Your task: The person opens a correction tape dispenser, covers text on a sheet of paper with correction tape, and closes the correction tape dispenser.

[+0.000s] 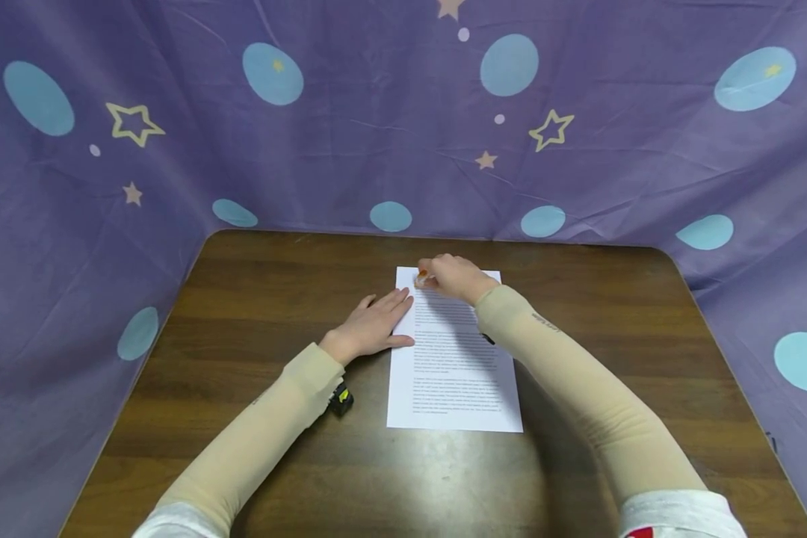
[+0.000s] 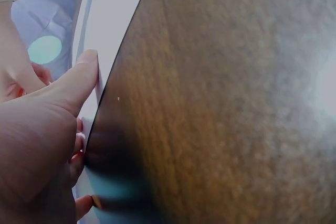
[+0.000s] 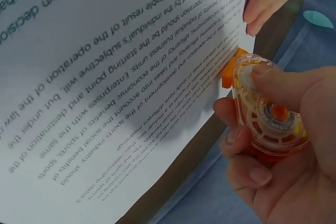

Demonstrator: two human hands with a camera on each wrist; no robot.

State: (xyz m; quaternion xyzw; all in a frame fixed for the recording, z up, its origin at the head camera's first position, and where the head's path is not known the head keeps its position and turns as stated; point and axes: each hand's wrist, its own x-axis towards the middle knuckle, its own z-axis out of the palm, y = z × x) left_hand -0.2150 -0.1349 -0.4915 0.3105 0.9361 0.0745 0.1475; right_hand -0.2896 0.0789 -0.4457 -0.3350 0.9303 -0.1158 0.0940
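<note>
A printed sheet of paper (image 1: 453,373) lies on the wooden table, its lines of text large in the right wrist view. My right hand (image 1: 453,276) grips a correction tape dispenser (image 3: 270,111), clear-bodied with an orange tip and an orange hub. That orange tip (image 3: 231,69) is right at the text near the sheet's upper left part. Fingers spread, my left hand (image 1: 371,326) rests flat on the sheet's left edge and the table beside it. In the left wrist view its thumb (image 2: 84,74) lies along the paper's edge.
The brown wooden table (image 1: 276,284) has rounded far corners. A purple curtain (image 1: 350,149) with stars and blue ovals hangs behind it and at both sides. A small black device (image 1: 340,400) sits at my left wrist.
</note>
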